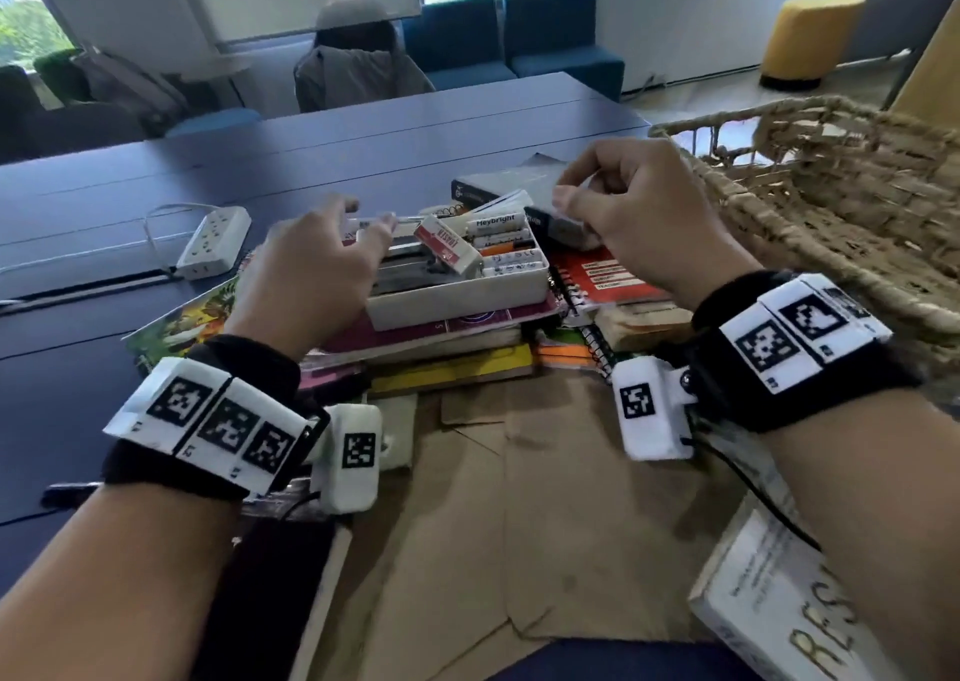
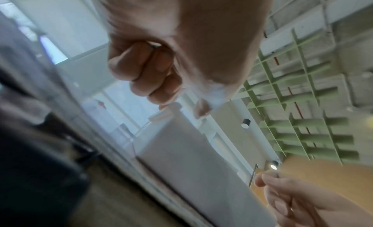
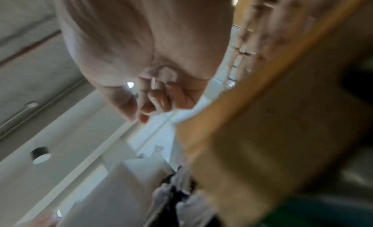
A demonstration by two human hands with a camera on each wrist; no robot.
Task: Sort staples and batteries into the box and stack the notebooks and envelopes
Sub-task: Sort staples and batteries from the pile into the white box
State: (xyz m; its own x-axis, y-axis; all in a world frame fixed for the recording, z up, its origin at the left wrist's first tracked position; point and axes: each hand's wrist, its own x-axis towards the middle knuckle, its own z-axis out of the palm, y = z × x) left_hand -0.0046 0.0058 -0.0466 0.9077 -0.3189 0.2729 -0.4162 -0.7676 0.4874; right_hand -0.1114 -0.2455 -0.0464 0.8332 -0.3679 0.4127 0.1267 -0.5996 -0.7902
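Observation:
A white box (image 1: 457,293) sits on a stack of notebooks (image 1: 447,353) in the head view. It holds several white batteries (image 1: 501,244) and a red-and-white staples packet (image 1: 449,249). My left hand (image 1: 371,218) curls over the box's far left part, thumb and forefinger pinching its rim; the left wrist view shows its fingertips (image 2: 164,106) at the white box (image 2: 181,150). My right hand (image 1: 563,194) hovers above the box's far right corner and pinches a thin staple strip (image 2: 253,174), which shows as a pale sliver (image 3: 153,83) between its curled fingers. Brown envelopes (image 1: 519,498) lie nearest me.
A wicker basket (image 1: 831,197) stands at the right, close to my right wrist. A red spiral notebook (image 1: 608,275) lies beside the box, a dark book (image 1: 498,187) behind it. A white power strip (image 1: 213,239) lies left. A white printed book (image 1: 769,607) sits bottom right. Someone sits across the table.

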